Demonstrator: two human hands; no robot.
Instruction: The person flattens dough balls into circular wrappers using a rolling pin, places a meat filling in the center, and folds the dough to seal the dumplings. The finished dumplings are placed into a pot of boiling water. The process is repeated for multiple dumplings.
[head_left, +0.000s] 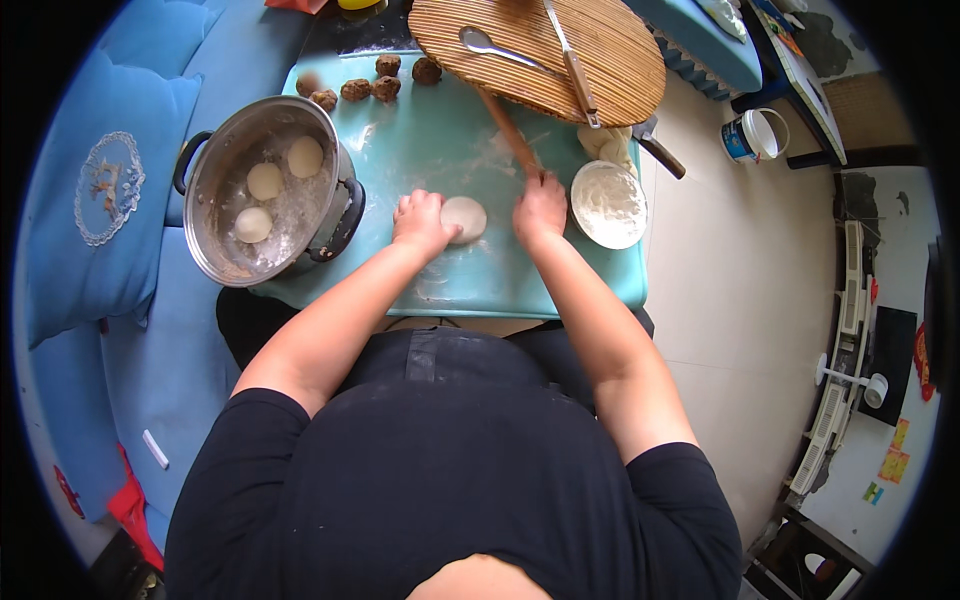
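A flat round of pale dough (465, 220) lies on the floured turquoise table (420, 160). My left hand (424, 222) is at its left edge, fingers bent, with the thumb and index finger against the rim. To the right of the dough, my right hand (541, 210) is closed around the near end of a wooden rolling pin (508, 130). The pin slants away to the far left, and its far end goes under a woven round tray (620, 60). Next to my right hand stands a white bowl of flour (609, 204).
A steel pot (327, 235) on the left holds three dough pieces (265, 182). Several brown filling balls (386, 88) sit at the back. On the tray lie a spoon (500, 48) and a wooden-handled utensil (578, 75). Dough (603, 145) and a dark handle (662, 157) are behind the bowl.
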